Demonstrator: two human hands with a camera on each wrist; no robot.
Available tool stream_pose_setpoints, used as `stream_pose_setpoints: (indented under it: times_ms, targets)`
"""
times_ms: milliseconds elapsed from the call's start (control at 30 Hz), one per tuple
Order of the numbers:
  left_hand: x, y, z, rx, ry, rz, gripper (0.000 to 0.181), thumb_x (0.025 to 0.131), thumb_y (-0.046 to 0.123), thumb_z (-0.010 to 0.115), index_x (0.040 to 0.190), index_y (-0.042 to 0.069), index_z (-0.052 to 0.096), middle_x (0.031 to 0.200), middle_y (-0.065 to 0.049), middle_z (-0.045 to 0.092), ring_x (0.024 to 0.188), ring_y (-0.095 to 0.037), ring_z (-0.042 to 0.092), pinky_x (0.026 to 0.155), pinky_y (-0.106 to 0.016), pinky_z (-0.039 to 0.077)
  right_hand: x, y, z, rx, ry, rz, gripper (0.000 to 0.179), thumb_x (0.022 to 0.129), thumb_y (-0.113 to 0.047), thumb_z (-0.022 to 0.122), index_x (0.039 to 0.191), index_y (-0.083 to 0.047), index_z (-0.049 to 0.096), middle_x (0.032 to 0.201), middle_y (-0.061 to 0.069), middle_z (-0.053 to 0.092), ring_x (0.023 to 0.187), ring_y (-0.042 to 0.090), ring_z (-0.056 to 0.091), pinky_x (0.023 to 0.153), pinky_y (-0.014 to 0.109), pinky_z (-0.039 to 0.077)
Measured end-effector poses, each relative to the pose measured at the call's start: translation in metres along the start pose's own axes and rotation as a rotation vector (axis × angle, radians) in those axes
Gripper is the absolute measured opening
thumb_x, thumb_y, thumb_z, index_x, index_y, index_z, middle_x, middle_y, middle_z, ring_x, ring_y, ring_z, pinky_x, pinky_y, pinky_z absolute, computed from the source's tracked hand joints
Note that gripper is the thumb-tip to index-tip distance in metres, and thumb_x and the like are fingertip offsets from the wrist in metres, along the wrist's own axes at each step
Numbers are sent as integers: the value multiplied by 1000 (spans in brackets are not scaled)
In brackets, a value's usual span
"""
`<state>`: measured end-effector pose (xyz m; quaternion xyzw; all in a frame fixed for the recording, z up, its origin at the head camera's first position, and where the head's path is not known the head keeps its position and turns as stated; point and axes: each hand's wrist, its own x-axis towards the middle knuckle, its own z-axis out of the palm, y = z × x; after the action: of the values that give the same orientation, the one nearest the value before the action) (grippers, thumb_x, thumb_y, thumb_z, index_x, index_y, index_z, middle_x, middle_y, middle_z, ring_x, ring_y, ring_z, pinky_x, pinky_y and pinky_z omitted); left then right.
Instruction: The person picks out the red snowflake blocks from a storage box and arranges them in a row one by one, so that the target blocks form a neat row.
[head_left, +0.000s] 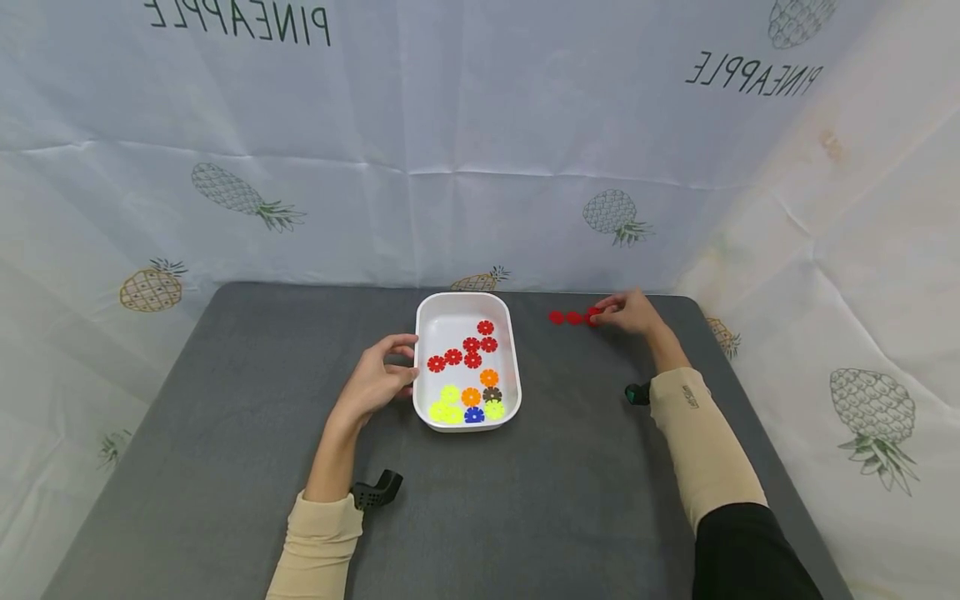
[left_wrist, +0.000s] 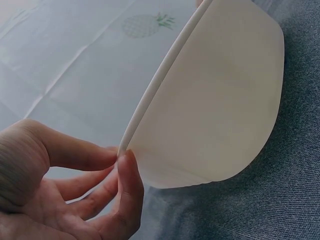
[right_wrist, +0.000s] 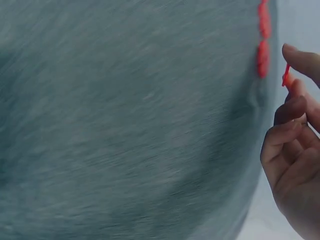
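Right hand (head_left: pixel 632 312) pinches red disc (head_left: pixel 593 316) at far right, just beside two laid discs (head_left: pixel 565 317). Left hand (head_left: pixel 377 379) fingers relaxed, touching white tray (head_left: pixel 422 367) rim.

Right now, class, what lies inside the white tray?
The white tray holds loose flower-shaped pieces: six red pieces, two orange, three yellow, one brown, one blue. The near wall hides part of the lowest ones.

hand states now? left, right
Left hand: open, fingers touching the white tray rim.
Right hand: pinching a red disc.
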<state>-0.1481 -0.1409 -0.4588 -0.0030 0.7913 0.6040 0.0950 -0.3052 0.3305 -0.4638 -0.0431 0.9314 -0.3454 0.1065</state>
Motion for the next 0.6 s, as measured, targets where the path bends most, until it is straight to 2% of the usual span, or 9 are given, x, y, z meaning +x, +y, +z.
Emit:
stream_pose_setpoints:
  times_ms: [100,233,600]
  targets:
    - [0,0,-1,-2,1,-1,56,101,0,66,155,1,51,134,-24,55,114,-41,76,79,-34,67,-5,11,2,-1,12,44,46,99,-23,79,132,9,71,86,2,75,73,9,56,68,27,47]
    - [-1,0,0,-6,-1,-7,57,101,0,66,155,1,51,133,-23,55,113,-40,77,79,-35,67,-11,21,3,42,17,84,48,99,-20,78,136,10,67,73,-11,64,63,6,51,61,26,45]
    - [-1,0,-1,-3,-4,-8,56,101,1,65,156,1,50,135,-24,54,114,-43,76,81,-37,68,-15,23,6,53,69,82,47,100,-21,77,137,7,67,80,-9,69,65,5,56,59,24,50]
